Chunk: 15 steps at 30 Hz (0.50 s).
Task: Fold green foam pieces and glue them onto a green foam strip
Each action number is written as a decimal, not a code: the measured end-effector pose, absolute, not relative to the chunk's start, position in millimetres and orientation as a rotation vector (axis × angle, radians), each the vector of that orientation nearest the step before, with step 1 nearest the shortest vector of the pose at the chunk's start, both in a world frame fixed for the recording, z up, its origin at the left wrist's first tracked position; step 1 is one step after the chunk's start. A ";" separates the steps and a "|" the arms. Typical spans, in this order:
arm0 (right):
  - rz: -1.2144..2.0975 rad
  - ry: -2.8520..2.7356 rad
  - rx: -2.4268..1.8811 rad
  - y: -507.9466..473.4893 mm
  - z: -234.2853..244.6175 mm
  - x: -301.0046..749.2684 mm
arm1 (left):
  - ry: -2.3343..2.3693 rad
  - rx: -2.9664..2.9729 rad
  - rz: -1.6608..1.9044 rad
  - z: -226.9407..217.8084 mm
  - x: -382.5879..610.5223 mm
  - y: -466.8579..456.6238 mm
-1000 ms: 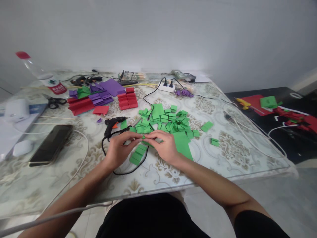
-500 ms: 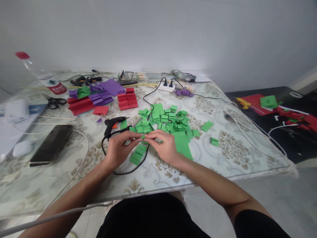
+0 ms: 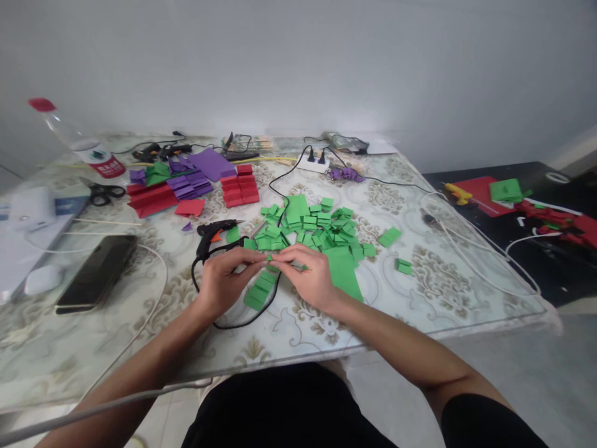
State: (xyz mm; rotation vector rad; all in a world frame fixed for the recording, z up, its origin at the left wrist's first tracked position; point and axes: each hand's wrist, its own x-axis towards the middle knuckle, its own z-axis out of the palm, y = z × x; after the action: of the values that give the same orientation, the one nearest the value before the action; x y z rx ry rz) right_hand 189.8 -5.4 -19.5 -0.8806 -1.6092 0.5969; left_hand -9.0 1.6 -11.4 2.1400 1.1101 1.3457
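Observation:
My left hand (image 3: 222, 281) and my right hand (image 3: 311, 277) meet fingertip to fingertip over a small green paper piece (image 3: 271, 269), both pinched on it near the table's front middle. Just beyond them lies a heap of several small folded green pieces (image 3: 310, 227). A larger green sheet (image 3: 344, 272) lies beside my right wrist, and a short row of green pieces (image 3: 259, 291) lies between my hands. A black glue gun (image 3: 211, 233) rests just left of my left hand, its black cord (image 3: 242, 320) looping under both hands.
A black phone (image 3: 96, 272) lies at the left, scissors (image 3: 100, 193) and a bottle (image 3: 79, 143) further back. Red strips (image 3: 240, 186) and purple paper (image 3: 198, 174) sit behind. A white power strip (image 3: 314, 163) and white cables (image 3: 471, 255) run along the right. A dark side table (image 3: 527, 218) stands right.

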 end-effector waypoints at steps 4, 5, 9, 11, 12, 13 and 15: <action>0.634 -1.625 -0.868 -6.5 -13.9 191.3 | 1.019 2.214 1.364 -10.8 -9.4 5.1; 0.678 -1.625 -0.875 -5.7 -11.7 192.3 | 0.998 2.226 1.367 -9.8 -9.6 6.1; 1.152 -1.489 -0.944 3.8 -4.7 199.6 | 0.873 2.176 1.318 -4.4 -12.1 9.7; 1.536 -1.409 -0.925 9.2 -2.9 203.7 | 0.794 2.095 1.271 -2.8 -14.5 11.2; 1.740 -1.361 -0.906 10.9 -2.4 205.3 | 0.761 2.052 1.249 -2.5 -15.9 11.9; 1.942 -1.301 -0.857 11.8 -1.9 206.6 | 0.733 2.013 1.230 -2.5 -17.2 12.6; 2.254 -1.239 -0.698 11.4 -1.6 207.4 | 0.684 1.943 1.201 -3.0 -19.7 13.9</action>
State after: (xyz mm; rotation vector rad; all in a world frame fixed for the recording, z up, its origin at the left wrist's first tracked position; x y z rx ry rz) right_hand 207.4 11.4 -1.6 -0.6983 -1.2391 2.2540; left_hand -19.7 13.9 -3.0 1.9431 0.6837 1.2014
